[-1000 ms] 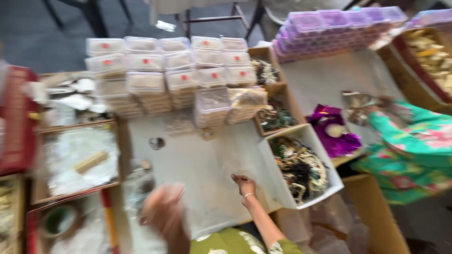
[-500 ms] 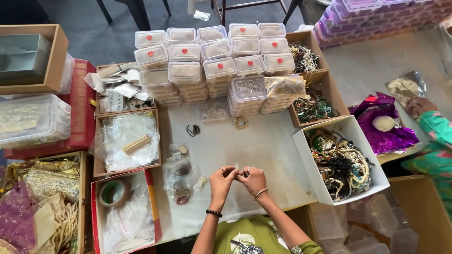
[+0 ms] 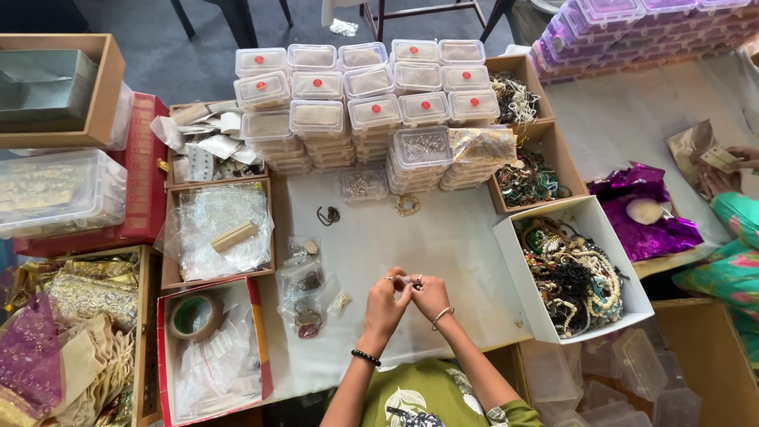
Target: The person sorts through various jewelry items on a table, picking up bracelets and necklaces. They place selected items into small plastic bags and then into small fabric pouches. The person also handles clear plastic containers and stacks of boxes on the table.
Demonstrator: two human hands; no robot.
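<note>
Left hand (image 3: pixel 386 304) and right hand (image 3: pixel 431 296) meet fingertip to fingertip near the table's (image 3: pixel 458 237) front edge, pinching a small item (image 3: pixel 411 281) (too small to identify). White jewellery box (image 3: pixel 575 273) sits at the right edge.

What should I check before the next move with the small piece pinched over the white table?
1. Left hand and right hand meet at the fingertips: ok.
2. What they pinch: too small, cannot tell.
3. White table bare under the hands: ok.
4. White box of tangled jewellery open, beside the right hand: ok.
5. Small bags lie beside the left hand: ok.
6. Another person's hand stays far off: ok.
</note>
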